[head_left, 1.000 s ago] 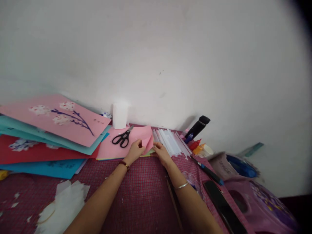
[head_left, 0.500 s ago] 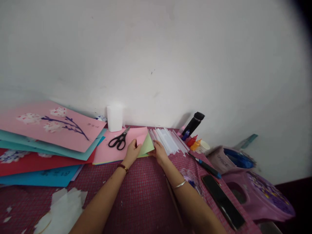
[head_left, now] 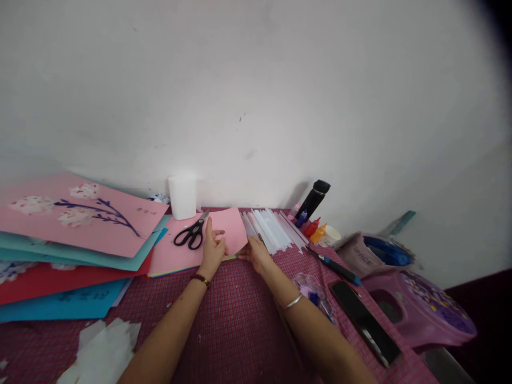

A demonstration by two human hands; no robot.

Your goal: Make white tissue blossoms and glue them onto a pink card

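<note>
A stack of coloured paper lies near the wall, with a pink sheet (head_left: 232,224) on top and yellow and blue edges showing below. My left hand (head_left: 214,248) is over the front of the stack, fingers spread apart and holding nothing. At the stack's front right corner, my right hand (head_left: 256,255) has its fingers at the raised edge of the pink sheet; part of its grip is hidden. Black-handled scissors (head_left: 192,233) rest on the pink paper just left of my left hand.
Painted coloured sheets (head_left: 92,213) are piled at left, near white tissue (head_left: 106,346). A white block-shaped object (head_left: 183,197) stands by the wall. Right are white strips (head_left: 272,229), paint bottles (head_left: 312,228), a black bottle (head_left: 312,198), a utility knife (head_left: 340,270), a phone (head_left: 365,322) and a pink stool (head_left: 416,314).
The pink sheet's folded-up corner, which showed a green sheet beneath, has come down flat. My left hand has let go and spread its fingers. The view has shifted slightly.
</note>
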